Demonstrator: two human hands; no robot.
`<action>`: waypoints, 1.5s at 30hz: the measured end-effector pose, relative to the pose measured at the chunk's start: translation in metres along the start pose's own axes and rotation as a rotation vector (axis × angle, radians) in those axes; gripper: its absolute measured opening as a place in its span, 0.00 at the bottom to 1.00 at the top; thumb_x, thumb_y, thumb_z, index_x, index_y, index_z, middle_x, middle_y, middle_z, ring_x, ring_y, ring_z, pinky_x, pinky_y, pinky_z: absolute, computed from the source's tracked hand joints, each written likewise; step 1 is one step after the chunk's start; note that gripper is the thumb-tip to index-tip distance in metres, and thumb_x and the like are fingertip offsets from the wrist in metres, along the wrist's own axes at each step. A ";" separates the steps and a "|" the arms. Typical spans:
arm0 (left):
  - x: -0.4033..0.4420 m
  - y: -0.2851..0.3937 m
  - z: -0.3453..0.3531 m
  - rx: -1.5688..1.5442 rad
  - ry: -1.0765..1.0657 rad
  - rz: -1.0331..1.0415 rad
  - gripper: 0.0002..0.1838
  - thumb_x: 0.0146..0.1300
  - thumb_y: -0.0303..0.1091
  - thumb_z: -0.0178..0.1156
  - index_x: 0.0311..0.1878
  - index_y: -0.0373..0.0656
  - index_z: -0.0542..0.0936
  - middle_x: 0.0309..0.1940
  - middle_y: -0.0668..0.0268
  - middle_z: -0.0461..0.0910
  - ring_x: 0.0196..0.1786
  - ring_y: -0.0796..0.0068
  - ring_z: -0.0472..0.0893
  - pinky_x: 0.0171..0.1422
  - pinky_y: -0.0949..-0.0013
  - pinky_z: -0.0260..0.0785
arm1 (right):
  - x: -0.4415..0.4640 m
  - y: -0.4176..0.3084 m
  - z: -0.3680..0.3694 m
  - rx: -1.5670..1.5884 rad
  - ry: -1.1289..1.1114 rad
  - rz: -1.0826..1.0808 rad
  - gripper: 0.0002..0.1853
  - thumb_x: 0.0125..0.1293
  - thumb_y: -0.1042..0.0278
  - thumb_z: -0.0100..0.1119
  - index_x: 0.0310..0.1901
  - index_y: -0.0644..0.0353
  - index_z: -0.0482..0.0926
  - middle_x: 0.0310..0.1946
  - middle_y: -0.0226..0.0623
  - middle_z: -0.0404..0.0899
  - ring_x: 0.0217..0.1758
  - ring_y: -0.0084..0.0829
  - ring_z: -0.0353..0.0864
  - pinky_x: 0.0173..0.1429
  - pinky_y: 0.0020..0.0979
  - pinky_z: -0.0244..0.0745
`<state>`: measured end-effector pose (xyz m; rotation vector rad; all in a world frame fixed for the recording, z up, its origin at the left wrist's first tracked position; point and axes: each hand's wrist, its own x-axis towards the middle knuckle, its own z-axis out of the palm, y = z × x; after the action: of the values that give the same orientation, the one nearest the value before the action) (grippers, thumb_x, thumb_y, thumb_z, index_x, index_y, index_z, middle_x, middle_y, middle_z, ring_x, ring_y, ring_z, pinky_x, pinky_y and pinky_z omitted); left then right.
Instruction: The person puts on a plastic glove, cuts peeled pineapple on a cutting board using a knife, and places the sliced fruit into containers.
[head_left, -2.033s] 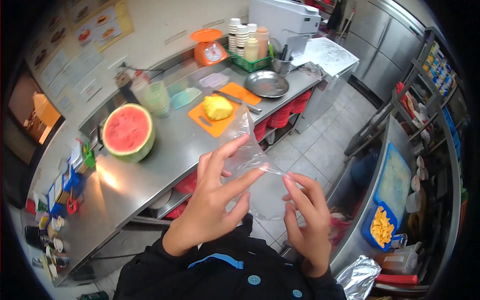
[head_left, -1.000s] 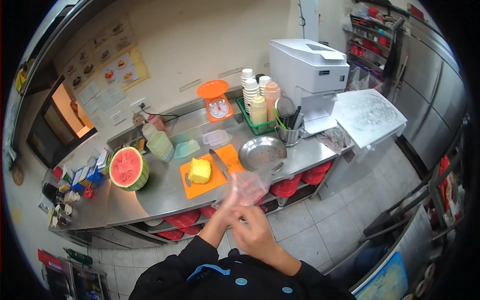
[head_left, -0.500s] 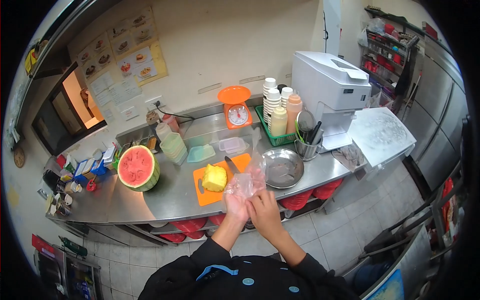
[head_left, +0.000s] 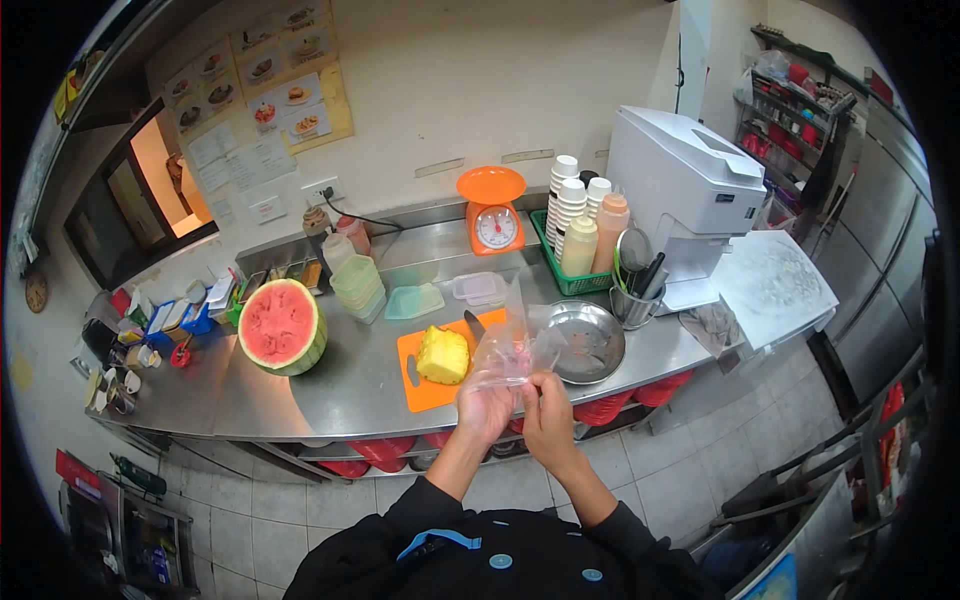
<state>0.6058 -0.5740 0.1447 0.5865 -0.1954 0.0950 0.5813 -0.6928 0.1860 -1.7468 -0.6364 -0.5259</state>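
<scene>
Pinching clear plastic (head_left: 518,362) at its five o'clock is the right hand (head_left: 549,414). The plastic covers the left hand's (head_left: 484,410) fingers, spread unclear.

A pale wall (head_left: 430,105) bearing picture sheets (head_left: 285,110) backs a long steel worktop (head_left: 345,400), which catches a warm gleam. Orange light shows through a dark-framed window (head_left: 125,205). Light tiles cover the floor (head_left: 340,505); crowded shelves (head_left: 785,130) stand far right.
</scene>
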 end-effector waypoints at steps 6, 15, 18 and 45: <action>-0.002 0.003 0.005 0.044 0.026 -0.026 0.28 0.71 0.49 0.49 0.67 0.41 0.66 0.65 0.54 0.69 0.71 0.55 0.65 0.77 0.58 0.55 | 0.000 -0.010 0.012 -0.092 -0.184 -0.167 0.04 0.66 0.75 0.53 0.39 0.66 0.72 0.33 0.49 0.72 0.39 0.52 0.72 0.44 0.46 0.68; 0.004 0.034 0.029 -0.373 -0.290 -0.087 0.36 0.66 0.63 0.50 0.71 0.52 0.64 0.70 0.56 0.63 0.75 0.56 0.59 0.76 0.42 0.49 | -0.005 -0.018 0.014 0.010 -0.115 -0.092 0.04 0.68 0.74 0.54 0.37 0.66 0.73 0.29 0.45 0.73 0.31 0.45 0.74 0.36 0.38 0.68; 0.008 0.029 0.019 -0.292 -0.060 -0.089 0.38 0.64 0.68 0.49 0.71 0.56 0.64 0.72 0.56 0.60 0.75 0.54 0.58 0.76 0.34 0.44 | -0.007 -0.019 0.012 0.012 -0.137 -0.069 0.03 0.66 0.75 0.55 0.37 0.66 0.73 0.30 0.45 0.72 0.34 0.47 0.73 0.38 0.41 0.68; 0.017 0.038 0.060 0.007 -0.421 -0.225 0.54 0.49 0.74 0.61 0.77 0.78 0.44 0.78 0.68 0.46 0.74 0.46 0.56 0.68 0.38 0.61 | -0.014 -0.045 0.004 -0.008 -0.183 -0.281 0.04 0.63 0.78 0.57 0.37 0.66 0.73 0.32 0.46 0.72 0.36 0.48 0.71 0.42 0.40 0.68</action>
<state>0.6070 -0.5755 0.2181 0.6274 -0.5354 -0.2482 0.5411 -0.6816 0.2079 -1.7354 -1.0195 -0.5650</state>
